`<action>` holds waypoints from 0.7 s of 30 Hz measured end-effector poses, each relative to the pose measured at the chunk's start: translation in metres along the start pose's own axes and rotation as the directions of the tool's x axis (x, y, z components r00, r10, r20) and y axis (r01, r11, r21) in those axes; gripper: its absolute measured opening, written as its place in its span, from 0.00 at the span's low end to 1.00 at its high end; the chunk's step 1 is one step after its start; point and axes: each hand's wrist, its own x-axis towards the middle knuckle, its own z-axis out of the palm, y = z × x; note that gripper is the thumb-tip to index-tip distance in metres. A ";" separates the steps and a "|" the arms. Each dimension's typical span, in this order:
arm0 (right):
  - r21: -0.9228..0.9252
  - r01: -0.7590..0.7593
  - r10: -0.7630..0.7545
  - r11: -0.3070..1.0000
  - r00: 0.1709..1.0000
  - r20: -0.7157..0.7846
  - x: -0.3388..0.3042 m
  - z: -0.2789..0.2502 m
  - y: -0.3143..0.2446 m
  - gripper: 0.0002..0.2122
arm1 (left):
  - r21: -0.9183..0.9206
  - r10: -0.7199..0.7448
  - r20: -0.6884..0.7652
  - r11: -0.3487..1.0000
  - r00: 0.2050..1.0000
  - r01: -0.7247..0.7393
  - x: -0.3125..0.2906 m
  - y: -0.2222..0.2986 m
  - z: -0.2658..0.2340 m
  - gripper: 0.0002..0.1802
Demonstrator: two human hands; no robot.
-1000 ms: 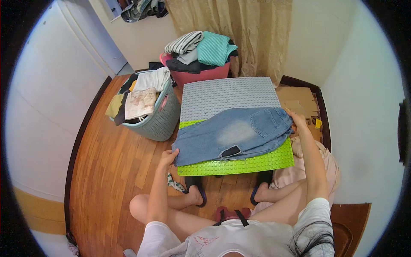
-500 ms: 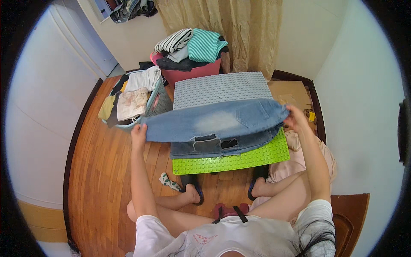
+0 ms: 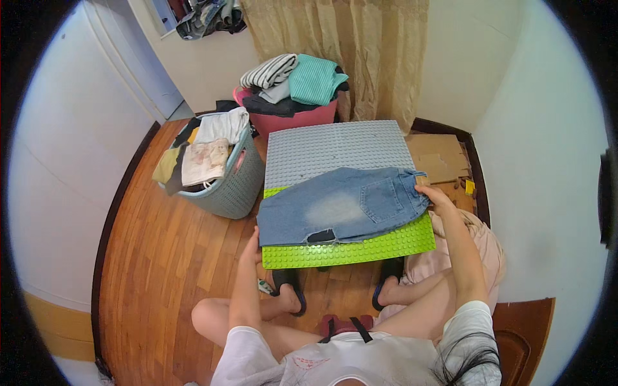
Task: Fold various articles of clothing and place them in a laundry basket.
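Note:
A pair of blue jeans point(image 3: 341, 202), doubled lengthwise, lies across the low studded tabletop point(image 3: 302, 257), which is green in front and grey behind. The jeans have a whitish faded patch, a back pocket and a ripped hole showing dark near the front edge. At the waistband end on the right, my right hand point(image 3: 436, 198) grips the denim, thumb on top. My left hand point(image 3: 252, 247) closes on the leg-hem corner at the table's left edge, its fingers partly hidden.
Behind to the left stand a grey-blue laundry basket point(image 3: 241, 186) and a pink tub point(image 3: 293, 121), both heaped with clothes. Pale pink cloth point(image 3: 479, 248) lies by my right leg. Flattened cardboard point(image 3: 438, 154) rests near the right wall, and a gold curtain point(image 3: 341, 64) hangs behind.
The upper leg of the jeans has come down over the lower one, covering it. My left hand moved right and toward me; my right hand moved slightly toward me.

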 end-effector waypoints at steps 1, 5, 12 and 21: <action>0.007 0.081 -0.081 0.997 0.997 0.007 0.013 -0.005 0.008 0.24 | -0.032 0.006 -0.022 0.999 1.000 -0.007 0.002 -0.003 -0.001 0.30; -0.054 0.163 -0.168 0.985 0.982 -0.087 0.009 0.015 -0.009 0.22 | -0.138 0.020 -0.003 0.990 1.000 -0.020 0.009 -0.003 -0.032 0.26; -0.053 0.276 -0.281 0.960 0.941 -0.191 -0.043 0.003 -0.067 0.17 | -0.031 0.367 0.013 0.930 0.930 -0.366 -0.032 0.035 0.010 0.18; 0.084 0.108 -0.102 0.991 0.992 -0.071 0.013 -0.036 0.033 0.19 | 0.586 0.595 -0.081 0.678 0.800 -0.444 -0.027 0.064 0.031 0.13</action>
